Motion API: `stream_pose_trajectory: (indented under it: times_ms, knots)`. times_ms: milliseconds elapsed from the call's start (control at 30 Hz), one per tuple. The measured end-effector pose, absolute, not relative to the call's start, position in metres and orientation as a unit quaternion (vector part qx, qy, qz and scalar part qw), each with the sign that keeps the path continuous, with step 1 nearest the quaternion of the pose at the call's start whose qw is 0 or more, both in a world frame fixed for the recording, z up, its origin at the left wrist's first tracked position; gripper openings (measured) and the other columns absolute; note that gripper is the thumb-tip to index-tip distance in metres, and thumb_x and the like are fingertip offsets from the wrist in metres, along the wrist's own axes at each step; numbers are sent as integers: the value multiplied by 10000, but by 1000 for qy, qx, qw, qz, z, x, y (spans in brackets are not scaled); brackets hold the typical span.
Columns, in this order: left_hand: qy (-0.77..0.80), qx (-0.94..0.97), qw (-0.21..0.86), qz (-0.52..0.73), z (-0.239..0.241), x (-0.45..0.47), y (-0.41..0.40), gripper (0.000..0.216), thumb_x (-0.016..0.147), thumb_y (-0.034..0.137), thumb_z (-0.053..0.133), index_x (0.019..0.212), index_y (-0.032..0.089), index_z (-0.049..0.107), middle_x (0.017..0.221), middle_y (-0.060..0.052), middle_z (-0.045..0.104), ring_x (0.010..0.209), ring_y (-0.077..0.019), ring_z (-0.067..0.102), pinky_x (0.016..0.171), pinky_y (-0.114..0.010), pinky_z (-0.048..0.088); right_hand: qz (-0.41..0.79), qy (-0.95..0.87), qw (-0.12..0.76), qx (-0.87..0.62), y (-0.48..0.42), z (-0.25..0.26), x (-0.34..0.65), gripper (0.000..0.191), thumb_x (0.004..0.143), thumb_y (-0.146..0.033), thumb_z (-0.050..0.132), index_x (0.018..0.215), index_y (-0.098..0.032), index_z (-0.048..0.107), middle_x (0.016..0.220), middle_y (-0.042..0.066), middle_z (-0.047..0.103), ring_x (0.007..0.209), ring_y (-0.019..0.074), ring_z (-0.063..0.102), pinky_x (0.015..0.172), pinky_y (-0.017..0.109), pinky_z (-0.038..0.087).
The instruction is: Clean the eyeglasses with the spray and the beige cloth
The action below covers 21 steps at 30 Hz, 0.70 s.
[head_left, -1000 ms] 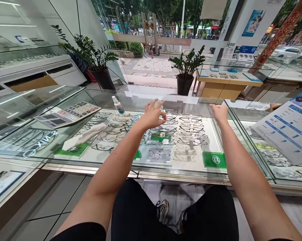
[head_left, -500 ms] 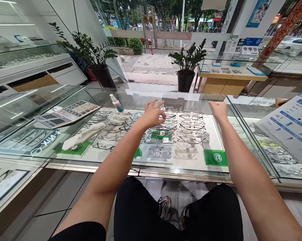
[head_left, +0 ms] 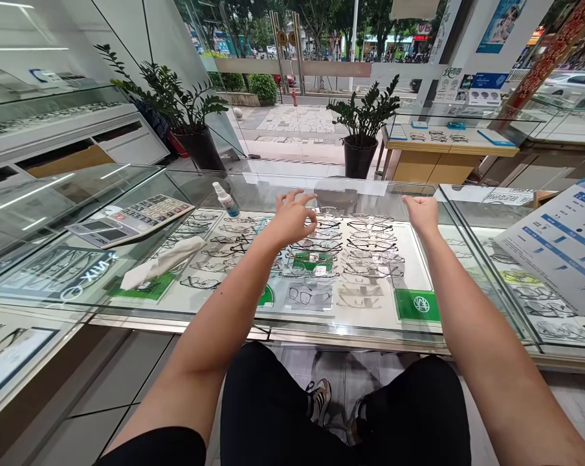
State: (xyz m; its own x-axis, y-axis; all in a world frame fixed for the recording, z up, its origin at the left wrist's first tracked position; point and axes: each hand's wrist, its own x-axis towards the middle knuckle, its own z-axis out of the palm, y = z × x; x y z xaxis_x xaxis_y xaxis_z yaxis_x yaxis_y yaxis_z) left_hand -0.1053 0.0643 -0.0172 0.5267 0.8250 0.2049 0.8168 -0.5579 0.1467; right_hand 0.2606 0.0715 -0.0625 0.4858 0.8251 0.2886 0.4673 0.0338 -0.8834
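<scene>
Several rows of eyeglass frames (head_left: 373,244) are lying under the glass top of the display counter (head_left: 360,338), most of them to the right of the white spray bottle (head_left: 226,199) and nearer the person than it. The left hand (head_left: 294,217) is hovering to the right of that bottle, above the frames, its fingers spreading and bending, its thumb standing apart, nothing showing in its grasp. The right hand (head_left: 422,215) is curling into a loose fist much farther right of the bottle; its folded fingers are hiding the palm, so I cannot tell whether it is holding anything. A crumpled white cloth (head_left: 162,263) is lying to the left of the bottle and closer to the person, while a printed board (head_left: 130,221) is resting farther left. Well to the right of the bottle, a green card with a round white logo (head_left: 409,307) is showing near the front edge, and a blue-and-white leaflet (head_left: 559,249) is slanting farther right again. Beyond the bottle, two potted plants (head_left: 360,152) are standing on the floor.
</scene>
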Motion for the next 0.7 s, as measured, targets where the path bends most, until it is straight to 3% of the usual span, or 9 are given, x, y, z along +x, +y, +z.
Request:
stream_pose_trajectory:
  times_ms: [100, 167, 333, 500, 700]
  knots:
    - [461, 877, 29, 134, -14, -106, 65, 335, 970, 202, 556, 940, 232, 889, 1481, -93, 773, 1446, -442, 504, 1170, -676, 340, 164, -482, 536, -674, 72, -64, 261, 524, 886, -354, 675, 551, -277, 280, 524, -96, 181, 560, 91, 160, 565, 334, 191]
    - [464, 877, 44, 120, -15, -105, 65, 372, 961, 188, 532, 1001, 240, 898, 1380, -77, 824, 1340, -431, 542, 1115, -649, 355, 163, -484, 535, -672, 72, -65, 261, 529, 883, -360, 680, 555, -276, 273, 530, -96, 176, 564, 89, 153, 570, 336, 187]
    - [475, 875, 57, 73, -24, -104, 69, 409, 945, 203, 503, 995, 226, 908, 1402, -75, 825, 1284, -436, 539, 1079, -631, 343, 167, -483, 536, -672, 71, -64, 260, 545, 887, -353, 684, 545, -275, 266, 520, -98, 180, 551, 87, 152, 576, 337, 184]
    - [471, 878, 61, 59, -27, -103, 70, 452, 928, 225, 512, 1161, 221, 899, 1437, -86, 811, 1297, -428, 525, 1085, -618, 343, 169, -477, 537, -675, 70, -63, 258, 551, 887, -334, 693, 530, -277, 277, 512, -99, 185, 543, 90, 150, 579, 348, 153]
    - [469, 871, 79, 122, -8, -100, 57, 447, 940, 228, 524, 1198, 208, 888, 1449, -84, 802, 1259, -418, 536, 1111, -657, 361, 168, -471, 542, -675, 69, -57, 260, 551, 897, -314, 677, 536, -280, 262, 524, -97, 171, 565, 94, 144, 589, 344, 182]
